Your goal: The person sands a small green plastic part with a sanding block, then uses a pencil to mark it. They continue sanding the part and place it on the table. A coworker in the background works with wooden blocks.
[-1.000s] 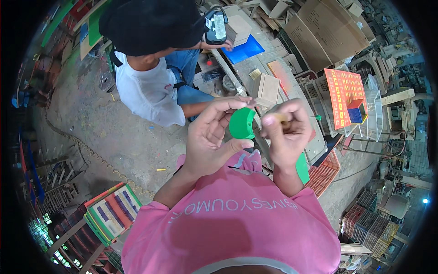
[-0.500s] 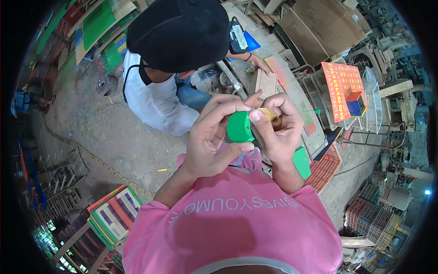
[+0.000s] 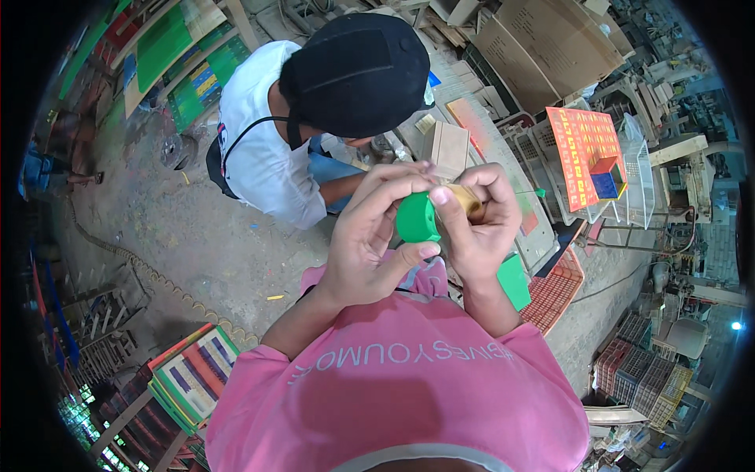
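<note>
In front of my chest, my left hand [image 3: 363, 244] is closed around a green rounded block [image 3: 417, 217], its thumb below and its fingers over the top. The block has a curved side and a flatter face turned toward the right. My right hand [image 3: 481, 228] grips a tan, curved piece [image 3: 469, 200] between thumb and bent fingers, close against the green block. The fingers partly cover the tan piece, and its exact kind cannot be made out. My right thumb lies near the green block's edge.
A co-worker in a black cap [image 3: 354, 75] bends close ahead, beside a workbench [image 3: 503, 161] bearing a wooden box [image 3: 448, 149]. An orange crate [image 3: 557, 291] and a green panel [image 3: 513, 282] are at my right. Painted boards [image 3: 197, 377] stand at lower left; a coiled hose [image 3: 149, 263] crosses the floor.
The co-worker's head has moved right and nearer, and their hand has left the top of the wooden box. My hands keep their holds, with the pieces shifted only slightly.
</note>
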Demonstrator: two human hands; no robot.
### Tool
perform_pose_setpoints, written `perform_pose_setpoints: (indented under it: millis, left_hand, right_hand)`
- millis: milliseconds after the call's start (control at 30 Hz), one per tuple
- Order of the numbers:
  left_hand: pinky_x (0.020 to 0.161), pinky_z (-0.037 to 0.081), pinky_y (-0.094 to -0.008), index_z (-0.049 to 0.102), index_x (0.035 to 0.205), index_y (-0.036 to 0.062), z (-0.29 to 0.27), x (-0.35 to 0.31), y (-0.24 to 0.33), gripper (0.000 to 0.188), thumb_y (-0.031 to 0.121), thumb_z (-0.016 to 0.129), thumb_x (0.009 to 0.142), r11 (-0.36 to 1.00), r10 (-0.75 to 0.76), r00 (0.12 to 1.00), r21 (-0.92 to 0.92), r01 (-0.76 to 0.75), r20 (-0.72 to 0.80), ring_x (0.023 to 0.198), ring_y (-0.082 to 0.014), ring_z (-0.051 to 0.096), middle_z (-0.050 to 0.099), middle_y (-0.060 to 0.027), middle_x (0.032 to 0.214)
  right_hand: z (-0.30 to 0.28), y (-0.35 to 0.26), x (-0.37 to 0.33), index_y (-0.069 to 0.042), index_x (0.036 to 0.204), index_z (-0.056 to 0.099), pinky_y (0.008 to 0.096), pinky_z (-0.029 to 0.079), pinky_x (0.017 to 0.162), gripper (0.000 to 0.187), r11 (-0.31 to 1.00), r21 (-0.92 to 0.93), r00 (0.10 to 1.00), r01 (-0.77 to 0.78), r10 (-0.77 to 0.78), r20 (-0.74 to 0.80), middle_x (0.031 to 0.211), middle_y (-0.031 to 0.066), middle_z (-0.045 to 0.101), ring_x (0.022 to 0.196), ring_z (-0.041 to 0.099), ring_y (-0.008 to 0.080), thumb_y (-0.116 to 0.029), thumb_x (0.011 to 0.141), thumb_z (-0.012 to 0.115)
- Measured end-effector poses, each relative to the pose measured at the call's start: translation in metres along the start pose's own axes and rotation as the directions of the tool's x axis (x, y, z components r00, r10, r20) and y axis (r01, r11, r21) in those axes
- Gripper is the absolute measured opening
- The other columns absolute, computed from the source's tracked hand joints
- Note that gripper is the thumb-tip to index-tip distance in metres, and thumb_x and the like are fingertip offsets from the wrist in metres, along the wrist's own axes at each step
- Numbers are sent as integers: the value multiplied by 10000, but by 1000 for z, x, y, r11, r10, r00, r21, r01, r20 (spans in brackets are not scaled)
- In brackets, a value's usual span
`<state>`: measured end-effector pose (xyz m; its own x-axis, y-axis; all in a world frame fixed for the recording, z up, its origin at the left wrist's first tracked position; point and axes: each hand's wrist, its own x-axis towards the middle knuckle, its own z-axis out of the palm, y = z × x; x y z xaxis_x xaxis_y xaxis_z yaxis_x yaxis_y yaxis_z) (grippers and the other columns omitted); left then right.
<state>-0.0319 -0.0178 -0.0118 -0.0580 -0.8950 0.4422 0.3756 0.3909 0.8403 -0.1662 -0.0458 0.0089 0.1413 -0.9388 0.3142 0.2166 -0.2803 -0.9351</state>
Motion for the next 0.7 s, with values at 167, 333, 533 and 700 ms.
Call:
perform_pose_setpoints:
  millis: [167, 333, 533, 700]
  left_hand:
    - [930, 401, -277, 475, 1200, -67, 11, 2, 0, 482, 46, 699, 788, 999, -33, 999, -10, 33, -27, 1087, -162, 477, 399, -112, 1183]
    - [903, 411, -260, 472, 1207, -70, 32, 7, 0, 481, 65, 694, 802, 1000, -15, 999, 4, 15, -45, 1068, -143, 479, 392, -109, 1186]
    - [899, 408, -264, 470, 1215, -70, 65, 12, 3, 473, 87, 680, 822, 999, 15, 999, 32, -14, -33, 1065, -143, 476, 392, -114, 1190]
    - [909, 403, -268, 469, 1223, -70, 89, 11, 2, 476, 98, 675, 829, 998, 37, 999, 53, -35, -39, 1075, -149, 472, 390, -122, 1202]
  right_hand:
    - [-13, -2, 0, -32, 863, 478, 157, 273, 497, 193, 999, 9, 997, -49, 49, 55, 636, -39, 473, 568, 376, -12, 21, 821, 659]
    - [-29, -13, 2, -34, 850, 478, 156, 281, 497, 196, 997, -77, 1000, 12, -11, 7, 636, -41, 467, 573, 377, -17, 17, 818, 665]
    - [-56, -33, 2, -28, 849, 481, 156, 270, 475, 199, 992, -90, 995, 91, -94, -29, 646, -42, 466, 557, 371, -15, 23, 809, 669]
    - [-79, -46, -9, -24, 851, 476, 157, 268, 470, 208, 998, -49, 998, 47, -45, 53, 638, -29, 482, 546, 377, -15, 27, 808, 673]
